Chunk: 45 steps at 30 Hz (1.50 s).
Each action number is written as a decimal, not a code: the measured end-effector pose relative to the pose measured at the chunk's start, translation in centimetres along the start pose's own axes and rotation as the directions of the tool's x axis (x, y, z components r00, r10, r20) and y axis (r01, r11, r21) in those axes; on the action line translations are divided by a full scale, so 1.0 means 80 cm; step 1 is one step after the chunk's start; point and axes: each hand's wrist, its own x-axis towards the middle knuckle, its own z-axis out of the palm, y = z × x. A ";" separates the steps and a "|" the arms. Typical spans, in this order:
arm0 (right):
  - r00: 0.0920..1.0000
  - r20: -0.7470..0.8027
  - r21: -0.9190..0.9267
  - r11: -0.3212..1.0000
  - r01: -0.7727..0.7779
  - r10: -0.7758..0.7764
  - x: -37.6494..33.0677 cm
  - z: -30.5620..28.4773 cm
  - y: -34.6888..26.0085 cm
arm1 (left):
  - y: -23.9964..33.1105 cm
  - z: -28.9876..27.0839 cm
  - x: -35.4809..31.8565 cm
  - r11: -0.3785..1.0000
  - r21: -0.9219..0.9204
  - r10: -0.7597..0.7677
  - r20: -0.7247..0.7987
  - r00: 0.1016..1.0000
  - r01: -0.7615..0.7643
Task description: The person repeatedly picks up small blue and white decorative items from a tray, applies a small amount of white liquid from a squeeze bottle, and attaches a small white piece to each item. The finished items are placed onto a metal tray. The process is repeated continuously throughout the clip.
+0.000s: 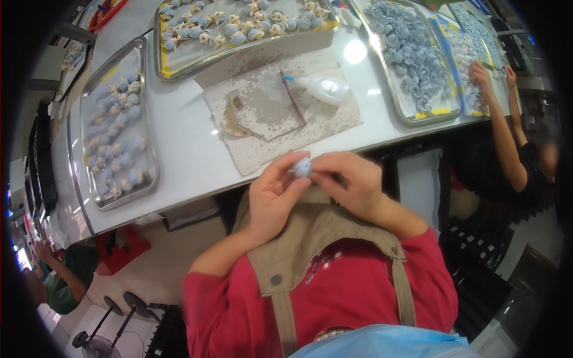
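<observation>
While left hand [268,194] and right hand [356,179] clamp fingers [293,187] on a blue ball [302,167] by the near tabletop [179,143] edge, it looks light, delicate, best held by its sides.

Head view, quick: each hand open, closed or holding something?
Left hand: closed, holding a small pale-blue piece between thumb and fingers.
Right hand: fingers curled at the same piece; whether it grips cannot be told.

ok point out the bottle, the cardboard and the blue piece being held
blue piece [302,167]: head view, on its visible pale-blue middle
bottle [332,91]: head view, on its whitish body
cardboard [327,127]: head view, on a bare patch toward its lower right corner
</observation>
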 end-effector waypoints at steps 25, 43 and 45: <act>0.991 -0.047 -0.089 0.989 0.121 -0.126 -0.005 0.002 -0.008 | -0.005 0.001 -0.005 0.883 0.450 0.185 -0.067 0.981 -0.135; 0.853 0.513 0.666 0.584 -0.464 0.093 0.013 -0.007 0.019 | 0.016 -0.007 -0.011 0.959 0.269 0.053 0.124 0.991 -0.085; 0.855 0.512 0.679 0.570 -0.462 0.084 0.015 -0.007 0.016 | 0.018 -0.009 -0.010 0.910 0.383 0.099 0.166 0.981 -0.157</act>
